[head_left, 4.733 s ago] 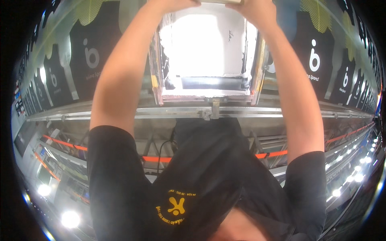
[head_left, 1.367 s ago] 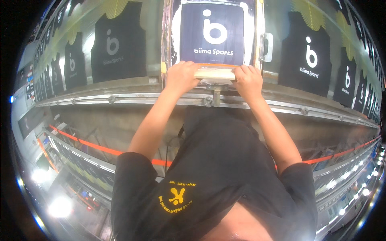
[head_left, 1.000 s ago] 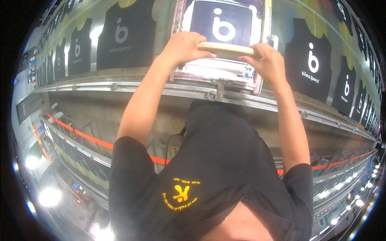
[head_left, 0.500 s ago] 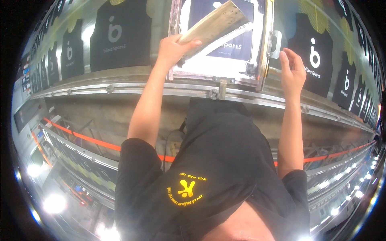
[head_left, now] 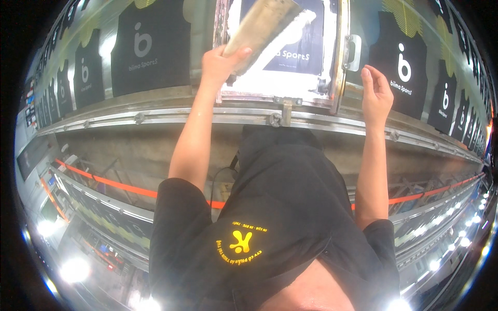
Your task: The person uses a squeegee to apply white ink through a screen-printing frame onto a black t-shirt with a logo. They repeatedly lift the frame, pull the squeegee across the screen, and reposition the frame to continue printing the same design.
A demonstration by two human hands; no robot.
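My left hand [head_left: 220,66] is closed around the lower left end of a wide wooden squeegee [head_left: 263,26]. The squeegee slants up and to the right over a screen-printing frame [head_left: 340,78], and white ink is smeared across the mesh below it. Through the mesh a dark design area [head_left: 306,39] with a light print shows. To the right of the frame, my right hand [head_left: 377,98] hovers with loosely curled fingers and thumb apart, holding nothing. Nearest to it is the pale metal handle [head_left: 355,53] on the frame's right side, which it does not touch.
Black garment panels with white prints lie along the long table, left [head_left: 148,67] and right [head_left: 410,78]. A metal rail [head_left: 207,115] with a clamp [head_left: 284,111] runs along its near edge. Behind me are an orange strip [head_left: 119,182] and another rack-like table.
The squeegee has swung to a steeper slant and shifted slightly left with my left hand, uncovering more of the mesh. My right hand has dropped slightly.
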